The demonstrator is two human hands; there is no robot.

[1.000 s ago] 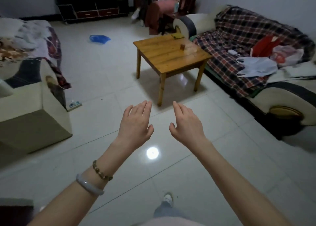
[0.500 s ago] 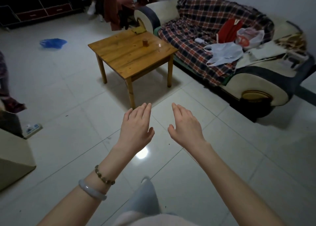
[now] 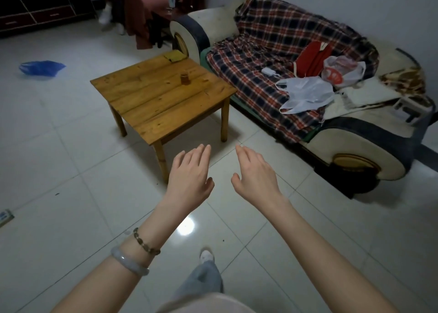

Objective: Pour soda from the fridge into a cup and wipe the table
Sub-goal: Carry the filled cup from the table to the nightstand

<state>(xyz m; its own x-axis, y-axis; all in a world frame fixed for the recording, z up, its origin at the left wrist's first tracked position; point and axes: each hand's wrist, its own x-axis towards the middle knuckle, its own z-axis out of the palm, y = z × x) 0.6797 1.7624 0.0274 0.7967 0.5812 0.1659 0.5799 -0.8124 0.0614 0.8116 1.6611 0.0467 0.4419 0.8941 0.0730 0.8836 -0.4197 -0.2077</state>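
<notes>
Left hand (image 3: 189,177) and right hand (image 3: 254,177) hover spread, empty; the cup (image 3: 185,78) on the table (image 3: 161,106) could tip if knocked.

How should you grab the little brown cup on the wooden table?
Probably around its side wall, thumb and fingers wrapped from the near side. The cup stands upright on the table, shows no handle I can make out, and nothing crowds it.

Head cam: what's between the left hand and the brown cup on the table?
Only bare table planks and floor tile separate the left hand from the brown cup, per the head view.
</notes>
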